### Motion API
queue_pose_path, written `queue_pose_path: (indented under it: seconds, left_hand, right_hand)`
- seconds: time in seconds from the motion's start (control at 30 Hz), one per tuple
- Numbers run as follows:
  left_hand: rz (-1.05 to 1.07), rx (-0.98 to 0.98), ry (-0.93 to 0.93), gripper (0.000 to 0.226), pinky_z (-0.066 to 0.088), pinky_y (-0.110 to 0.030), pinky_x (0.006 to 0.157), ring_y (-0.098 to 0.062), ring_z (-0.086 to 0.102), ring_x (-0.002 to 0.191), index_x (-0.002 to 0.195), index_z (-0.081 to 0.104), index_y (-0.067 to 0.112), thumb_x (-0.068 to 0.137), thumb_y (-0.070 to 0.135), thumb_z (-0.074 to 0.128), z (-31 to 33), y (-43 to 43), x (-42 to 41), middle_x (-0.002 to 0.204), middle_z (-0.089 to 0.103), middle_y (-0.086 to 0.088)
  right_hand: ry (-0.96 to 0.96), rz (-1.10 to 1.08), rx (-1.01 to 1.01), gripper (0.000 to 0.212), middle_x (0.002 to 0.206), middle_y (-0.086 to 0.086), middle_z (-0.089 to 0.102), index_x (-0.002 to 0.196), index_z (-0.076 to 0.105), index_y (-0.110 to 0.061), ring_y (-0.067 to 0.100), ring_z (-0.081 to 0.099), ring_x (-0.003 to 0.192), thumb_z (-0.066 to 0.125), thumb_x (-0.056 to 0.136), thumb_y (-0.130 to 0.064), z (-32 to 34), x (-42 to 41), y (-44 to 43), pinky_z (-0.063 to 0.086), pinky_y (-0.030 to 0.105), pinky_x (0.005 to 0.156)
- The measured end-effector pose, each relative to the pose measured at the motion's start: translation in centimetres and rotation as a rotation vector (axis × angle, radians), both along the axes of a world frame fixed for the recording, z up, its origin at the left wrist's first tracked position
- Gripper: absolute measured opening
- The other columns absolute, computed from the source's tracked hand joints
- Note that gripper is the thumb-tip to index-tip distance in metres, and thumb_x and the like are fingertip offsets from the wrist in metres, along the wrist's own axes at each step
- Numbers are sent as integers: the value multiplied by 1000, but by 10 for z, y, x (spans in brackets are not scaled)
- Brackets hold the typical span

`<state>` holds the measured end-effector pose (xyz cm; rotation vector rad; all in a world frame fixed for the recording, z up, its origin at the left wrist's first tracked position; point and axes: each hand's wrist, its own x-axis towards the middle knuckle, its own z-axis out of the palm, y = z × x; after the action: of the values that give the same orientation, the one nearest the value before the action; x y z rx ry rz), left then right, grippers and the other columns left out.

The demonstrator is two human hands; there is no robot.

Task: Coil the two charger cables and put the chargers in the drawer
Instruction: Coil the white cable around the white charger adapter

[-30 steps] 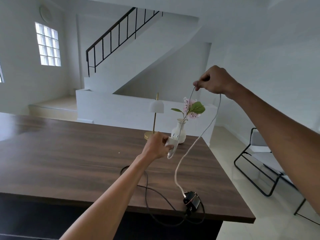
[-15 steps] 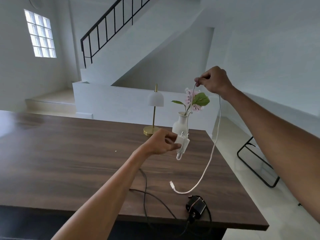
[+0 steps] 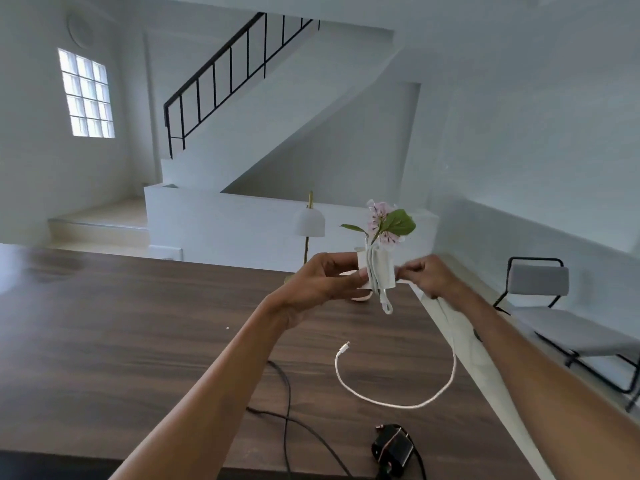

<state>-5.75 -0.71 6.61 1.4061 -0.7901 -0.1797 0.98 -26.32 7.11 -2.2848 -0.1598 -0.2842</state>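
Observation:
My left hand (image 3: 323,284) holds the white charger (image 3: 381,270) above the dark wooden table (image 3: 121,341), with several turns of white cable wound around the block. My right hand (image 3: 427,277) pinches the white cable (image 3: 398,405) just right of the charger. The loose end of that cable hangs in a wide loop over the table, its plug (image 3: 344,348) pointing up. A black charger (image 3: 393,448) lies at the table's near edge, its black cable (image 3: 287,403) sprawled uncoiled to the left. No drawer is in view.
A white vase with a pink flower (image 3: 384,221) and a small brass lamp (image 3: 309,223) stand at the table's far side, just behind my hands. A grey chair with a black frame (image 3: 543,306) stands on the floor to the right.
My right hand has dropped from high above down to the charger, laying more cable around it. The hanging loop is shorter and has swung over the table. The view has tilted up.

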Motion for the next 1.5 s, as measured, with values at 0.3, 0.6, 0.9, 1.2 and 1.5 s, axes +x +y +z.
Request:
queue_pose_path:
  seconds: [0.3,0.6,0.9,1.2,1.5]
  left_hand:
    - [215,-232,112,41,57,-21,85,-18,74,107,125,71,8,88,24,71,-8,-5,-1,127,73,-5]
    - [457,-206,221,28,56,-17,66,-14,77,99,120,73,8,94,20,69,1,-1,-1,110,79,-6]
    - [758,-194,283,22,59,-23,65,-14,78,86,109,76,15,87,20,79,-4,-22,-1,98,80,0]
    - [929,277,-156,18,60,-37,86,-9,73,74,100,80,21,83,26,81,4,-30,-16,105,79,8]
    - [760,399,-298,28,62,-39,88,-9,76,88,111,79,14,84,22,81,6,-22,-48,100,81,0]
  right_hand:
    - [381,192,179,41,52,-6,25,81,73,-17,8,18,42,59,92,-55,-79,-55,7,13,25,42]
    - [457,350,211,43,53,-3,27,83,70,-15,9,17,43,49,101,-48,-76,-111,19,12,24,42]
    - [150,383,-132,49,46,-8,40,75,75,-12,7,30,41,47,104,-39,-7,-169,34,33,14,49]
    - [-239,84,-431,40,34,-14,44,63,71,-17,6,39,37,61,98,-33,95,-179,38,29,16,48]
    - [-428,13,-540,32,52,-6,60,69,78,-17,7,48,42,71,91,-39,172,-161,46,39,27,59]
